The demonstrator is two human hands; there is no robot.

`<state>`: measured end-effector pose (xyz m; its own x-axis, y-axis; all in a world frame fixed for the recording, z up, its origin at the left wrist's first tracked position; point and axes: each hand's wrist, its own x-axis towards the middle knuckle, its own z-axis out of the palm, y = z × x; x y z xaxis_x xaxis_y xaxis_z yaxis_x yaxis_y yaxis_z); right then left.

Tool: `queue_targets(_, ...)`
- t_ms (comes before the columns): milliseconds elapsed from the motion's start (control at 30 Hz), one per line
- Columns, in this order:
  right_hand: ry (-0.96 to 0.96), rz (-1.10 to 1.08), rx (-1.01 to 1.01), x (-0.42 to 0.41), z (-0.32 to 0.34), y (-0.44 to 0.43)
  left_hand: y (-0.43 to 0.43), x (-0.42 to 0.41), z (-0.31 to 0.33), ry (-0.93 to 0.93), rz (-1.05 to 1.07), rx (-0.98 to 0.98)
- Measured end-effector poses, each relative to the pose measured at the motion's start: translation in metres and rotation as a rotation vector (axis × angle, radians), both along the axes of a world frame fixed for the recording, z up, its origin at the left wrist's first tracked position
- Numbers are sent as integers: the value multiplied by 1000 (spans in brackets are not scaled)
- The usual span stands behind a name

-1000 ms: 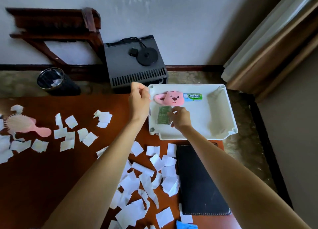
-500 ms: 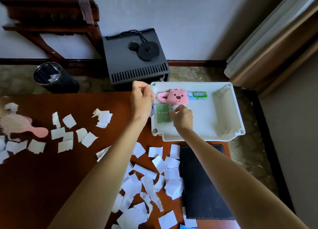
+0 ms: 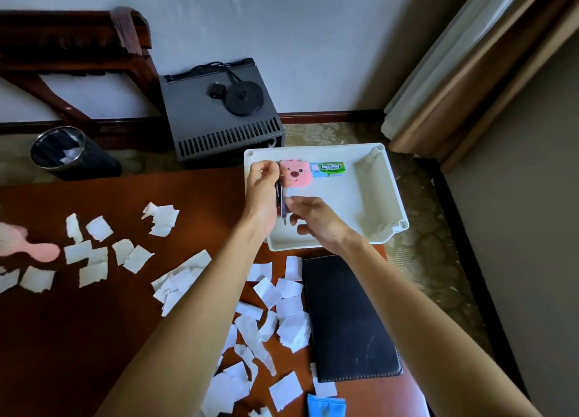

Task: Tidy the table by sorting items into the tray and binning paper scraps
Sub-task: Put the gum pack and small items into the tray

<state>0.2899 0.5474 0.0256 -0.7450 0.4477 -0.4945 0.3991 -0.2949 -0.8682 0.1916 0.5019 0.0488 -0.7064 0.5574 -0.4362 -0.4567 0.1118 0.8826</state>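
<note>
Left hand (image 3: 262,184) and right hand (image 3: 316,220) are both on a flat packet (image 3: 283,205), held edge-up at 9 o'clock in the tray (image 3: 341,209). I reckon it could flop onto the pink toy (image 3: 296,173) at 12 or slide over the near rim if one lets go early. Up top the left hand curls round it, while the right hand pinches the lower edge between thumb and fingertips.

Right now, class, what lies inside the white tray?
A pink animal face and a gum pack. Left hand and right hand hold a thin packet on edge, hiding the tray floor beneath.
</note>
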Motion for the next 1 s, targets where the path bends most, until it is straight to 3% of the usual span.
queue_targets(133,25,-52,-122,12,-8,3,4,9,-2,15,-16,-27)
queue_targets(233,-30,-67,-68,14,-12,9,5,8,-6,37,-66,-77)
queue_targets(367,-196,-6,156,13,-10,20,-7,-9,-9,258,-159,-243)
queue_targets(500,-471,395,540,1,-18,28,-31,-31,-11,485,-119,-387)
queue_targets(600,-519,537,651,-11,-27,21,-47,-34,-18,602,-125,-554)
queue_targets(733,-545,658,749,-27,-30,10,-59,-30,-29,593,-192,-671)
queue_targets(1000,-479,881,1205,-32,-34,4,-61,-23,-30,573,-276,-618)
